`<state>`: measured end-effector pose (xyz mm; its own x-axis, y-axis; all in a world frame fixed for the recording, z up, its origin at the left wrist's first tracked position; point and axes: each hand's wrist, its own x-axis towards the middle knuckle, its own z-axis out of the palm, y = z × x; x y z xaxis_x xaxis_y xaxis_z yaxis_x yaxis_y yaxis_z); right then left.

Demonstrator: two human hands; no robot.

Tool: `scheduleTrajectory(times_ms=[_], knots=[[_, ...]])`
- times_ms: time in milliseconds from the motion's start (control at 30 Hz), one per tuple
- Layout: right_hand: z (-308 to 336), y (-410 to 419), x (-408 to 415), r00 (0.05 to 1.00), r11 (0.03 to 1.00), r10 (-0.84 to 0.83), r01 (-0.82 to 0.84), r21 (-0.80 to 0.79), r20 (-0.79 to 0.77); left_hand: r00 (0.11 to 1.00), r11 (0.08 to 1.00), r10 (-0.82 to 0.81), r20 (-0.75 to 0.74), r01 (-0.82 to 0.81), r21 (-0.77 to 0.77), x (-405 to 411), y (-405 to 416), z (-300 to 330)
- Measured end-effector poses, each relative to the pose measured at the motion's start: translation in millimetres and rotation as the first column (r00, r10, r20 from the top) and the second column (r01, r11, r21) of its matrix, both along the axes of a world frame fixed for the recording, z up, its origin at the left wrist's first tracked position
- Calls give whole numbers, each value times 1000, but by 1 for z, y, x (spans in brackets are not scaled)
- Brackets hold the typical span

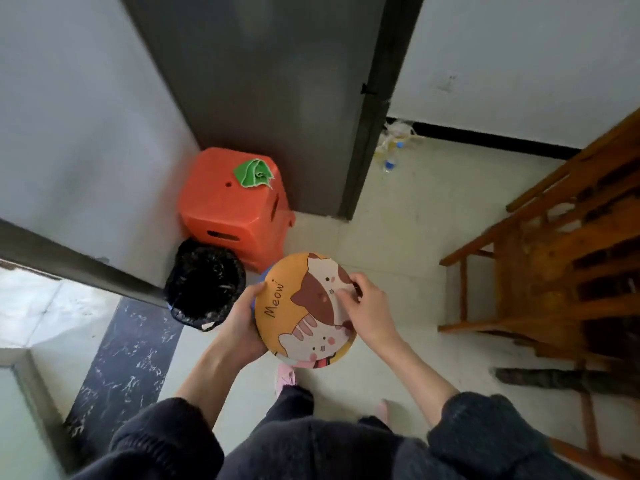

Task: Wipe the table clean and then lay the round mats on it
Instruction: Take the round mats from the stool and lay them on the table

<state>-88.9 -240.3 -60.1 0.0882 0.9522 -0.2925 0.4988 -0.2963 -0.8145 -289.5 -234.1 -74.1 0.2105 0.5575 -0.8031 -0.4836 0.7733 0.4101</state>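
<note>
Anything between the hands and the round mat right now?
Nothing visible. The left hand grips the cat-print round mat at its left edge and the right hand rests on its right side. The table is not identifiable in view.

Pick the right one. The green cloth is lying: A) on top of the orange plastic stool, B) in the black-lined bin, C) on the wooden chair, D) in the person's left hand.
A: the green cloth sits crumpled on the orange plastic stool, near its back edge, while both hands hold the round cat-print mat.
</note>
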Motion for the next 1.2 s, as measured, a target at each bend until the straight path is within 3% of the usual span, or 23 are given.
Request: scheduleTrajectory(times_ms=[67,133,167,233,300,433,600,667,800,867,933,1033,1100,1200], knots=[[4,-24,35,991,989,-134,132,-61,-26,998,998,-58,34,58,-10,37,-11,5],[8,-52,78,935,948,-302,274,-158,-188,990,993,-117,74,116,17,81,-27,7],[11,-58,90,852,916,-394,335,-220,-344,986,990,-139,88,136,38,92,-33,6],[9,-91,142,597,850,-521,423,-313,-610,972,975,-223,76,221,31,140,-60,5],[5,-116,188,442,801,-585,444,-400,-680,958,958,-284,48,285,-22,178,-83,0],[-6,-188,278,509,762,-647,393,-515,-568,884,887,-461,-80,457,-63,266,-124,-5],[-3,-259,385,504,585,-810,655,-479,-299,676,719,-639,-368,695,27,378,-162,-3],[2,-270,422,524,556,-826,695,-455,-208,585,635,-675,-449,771,50,417,-172,0],[23,-275,490,732,682,-677,663,-309,77,489,514,-695,-527,851,111,490,-170,6],[34,-272,522,760,747,-627,648,-147,170,481,495,-663,-574,857,146,528,-162,8],[41,-264,552,752,763,-645,643,58,135,465,452,-619,-633,870,198,563,-153,7],[44,-240,596,686,652,-726,712,258,-58,384,295,-543,-747,920,258,612,-132,-1],[37,-223,624,610,580,-786,785,219,-105,328,231,-487,-809,942,242,639,-119,-7],[21,-188,681,487,498,-859,866,-42,-156,321,314,-432,-843,930,193,690,-88,-17]])
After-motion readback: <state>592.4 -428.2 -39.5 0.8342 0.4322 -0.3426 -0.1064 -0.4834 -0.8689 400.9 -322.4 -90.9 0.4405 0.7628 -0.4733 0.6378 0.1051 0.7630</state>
